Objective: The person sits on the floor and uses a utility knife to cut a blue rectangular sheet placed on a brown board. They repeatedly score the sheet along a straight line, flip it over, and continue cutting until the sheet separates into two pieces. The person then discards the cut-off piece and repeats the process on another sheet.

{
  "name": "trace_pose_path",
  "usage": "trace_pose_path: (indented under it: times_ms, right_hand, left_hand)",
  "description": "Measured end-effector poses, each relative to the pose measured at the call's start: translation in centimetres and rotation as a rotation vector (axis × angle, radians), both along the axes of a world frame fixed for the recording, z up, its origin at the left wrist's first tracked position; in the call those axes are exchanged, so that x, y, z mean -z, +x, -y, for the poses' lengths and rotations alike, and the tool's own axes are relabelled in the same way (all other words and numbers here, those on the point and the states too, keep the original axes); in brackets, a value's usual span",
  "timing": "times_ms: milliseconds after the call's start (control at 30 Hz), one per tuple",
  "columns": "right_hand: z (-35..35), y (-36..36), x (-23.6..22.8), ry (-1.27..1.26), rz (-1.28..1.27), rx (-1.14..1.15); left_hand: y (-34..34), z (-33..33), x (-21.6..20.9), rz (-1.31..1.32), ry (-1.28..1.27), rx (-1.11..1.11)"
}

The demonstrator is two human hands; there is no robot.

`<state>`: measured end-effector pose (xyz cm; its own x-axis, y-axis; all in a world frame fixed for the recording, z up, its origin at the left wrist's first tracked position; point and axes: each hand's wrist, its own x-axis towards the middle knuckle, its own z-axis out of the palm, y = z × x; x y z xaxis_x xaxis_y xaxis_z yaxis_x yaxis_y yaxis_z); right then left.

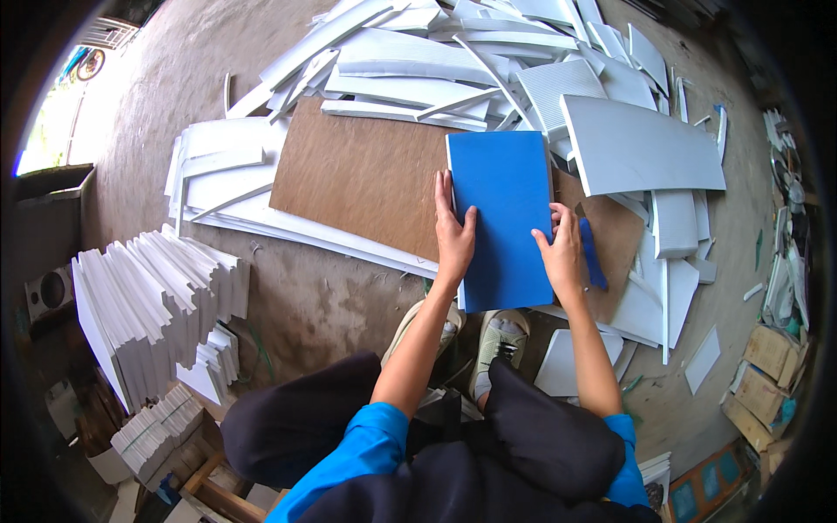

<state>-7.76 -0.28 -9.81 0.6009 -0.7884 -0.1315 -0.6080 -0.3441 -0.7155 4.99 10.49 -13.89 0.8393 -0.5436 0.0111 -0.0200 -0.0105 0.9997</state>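
A rectangular blue board (501, 205) with pale edges lies over a brown board (357, 166) in front of me. Along its left edge is my left hand (454, 234), fingers pointing away from me and thumb over the top face. My right hand (562, 248) grips the opposite edge with bent fingers, its thumb also on the blue face. Just right of that hand, a dark-blue strip-like object (593, 254) rests on the brown board; its kind is unclear. What lies under the blue board is hidden.
White offcuts and ribbed sheets (418, 57) are heaped at the far side. A curved white sheet (641, 144) overlaps the pile at right. Stacked white pieces (153, 305) stand at left. My shoes (501, 344) are close to the blue board's near edge. Cardboard boxes (767, 375) sit at far right.
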Motion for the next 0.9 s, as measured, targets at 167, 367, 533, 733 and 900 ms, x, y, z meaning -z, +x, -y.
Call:
trace_pose_path:
  times_ms: [167,367,533,733,900]
  right_hand:
    - [-0.1,0.3,-0.1,-0.039,-0.053,0.019]
    - [0.0,0.2,-0.3,-0.005,-0.114,0.043]
    - [0.1,0.4,-0.1,-0.055,-0.118,0.018]
    - [-0.1,0.0,0.6,-0.184,-0.175,-0.002]
    - [-0.7,0.0,0.0,-0.211,-0.265,0.028]
  left_hand:
    - [0.2,-0.1,-0.3,0.022,0.027,0.026]
    - [0.3,-0.4,-0.1,-0.022,0.014,0.053]
    - [0.8,-2.0,0.5,-0.159,-0.144,0.081]
    - [-5.1,-7.5,0.0,0.158,0.299,-0.053]
    - [-6.8,-8.2,0.3,0.481,0.359,-0.040]
